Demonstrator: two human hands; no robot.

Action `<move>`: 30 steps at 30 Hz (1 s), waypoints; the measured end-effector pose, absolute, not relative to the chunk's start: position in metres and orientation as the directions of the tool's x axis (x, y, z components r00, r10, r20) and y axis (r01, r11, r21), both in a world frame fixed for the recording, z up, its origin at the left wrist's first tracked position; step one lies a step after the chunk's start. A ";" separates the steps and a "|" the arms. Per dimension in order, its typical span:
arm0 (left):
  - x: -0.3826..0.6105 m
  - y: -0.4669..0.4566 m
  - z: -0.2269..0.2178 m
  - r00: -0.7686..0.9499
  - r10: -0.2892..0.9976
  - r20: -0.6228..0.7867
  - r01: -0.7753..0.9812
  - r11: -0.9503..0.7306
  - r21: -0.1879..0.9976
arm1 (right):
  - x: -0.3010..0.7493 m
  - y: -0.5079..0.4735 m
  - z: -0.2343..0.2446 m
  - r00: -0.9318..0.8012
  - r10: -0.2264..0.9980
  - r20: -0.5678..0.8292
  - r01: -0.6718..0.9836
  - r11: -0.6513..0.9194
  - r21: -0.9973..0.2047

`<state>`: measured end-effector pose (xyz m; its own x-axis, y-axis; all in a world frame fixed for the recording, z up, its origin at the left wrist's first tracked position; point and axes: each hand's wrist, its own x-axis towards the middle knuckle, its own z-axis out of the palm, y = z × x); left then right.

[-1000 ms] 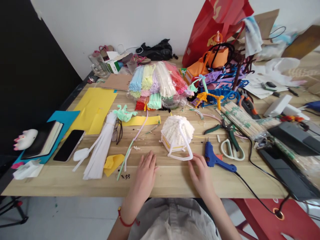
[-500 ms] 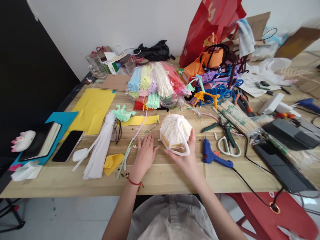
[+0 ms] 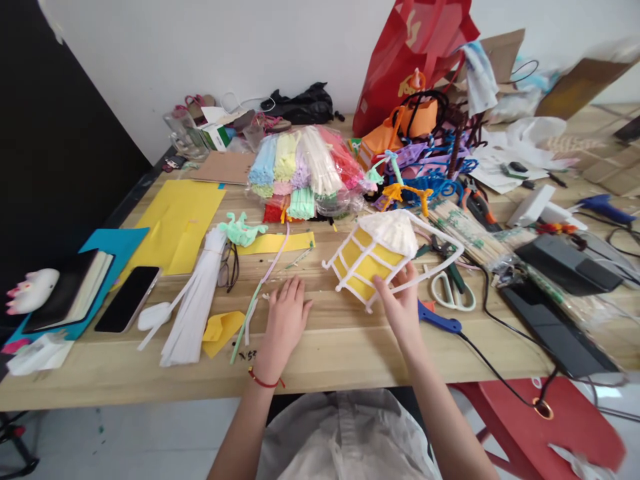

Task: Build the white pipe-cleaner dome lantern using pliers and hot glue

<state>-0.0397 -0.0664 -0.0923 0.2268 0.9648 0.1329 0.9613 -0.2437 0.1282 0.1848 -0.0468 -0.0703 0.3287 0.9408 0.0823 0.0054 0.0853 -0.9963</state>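
My right hand (image 3: 400, 303) grips a small craft lantern (image 3: 373, 260) with yellow panels, white pipe-cleaner bars and a fluffy white top. The lantern is tilted on its side, its top toward the right, and a white loop handle (image 3: 453, 250) sticks out past my fingers. My left hand (image 3: 286, 317) lies flat on the wooden table, holding nothing, fingers stretched forward. Near it are a green and lilac pipe cleaner (image 3: 260, 287) and a folded yellow piece (image 3: 223, 333). A blue glue gun (image 3: 440, 319) lies partly hidden behind my right hand.
Bundled white pipe cleaners (image 3: 193, 300), glasses (image 3: 229, 267) and a phone (image 3: 129, 299) lie to the left. Bagged colored pipe cleaners (image 3: 305, 167) sit at the back. White-handled scissors (image 3: 453, 293), dark-handled pliers (image 3: 453, 270) and a black cable (image 3: 500, 373) are on the right.
My right hand has turned the lantern from upright, top facing me, onto its side and moved it right, exposing the yellow panels. My left hand stays flat on the table.
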 end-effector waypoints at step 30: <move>-0.033 -0.053 -0.091 0.215 0.972 0.094 0.971 -0.223 0.084 | 0.191 -0.088 -0.056 0.235 0.972 -0.017 -0.203 0.032 -0.979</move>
<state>-0.0330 -0.0532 -0.0905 0.2155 0.9720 0.0938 0.9711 -0.2234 0.0841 0.1913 -0.0880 -0.0560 0.2346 0.9719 -0.0174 -0.2032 0.0316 -0.9786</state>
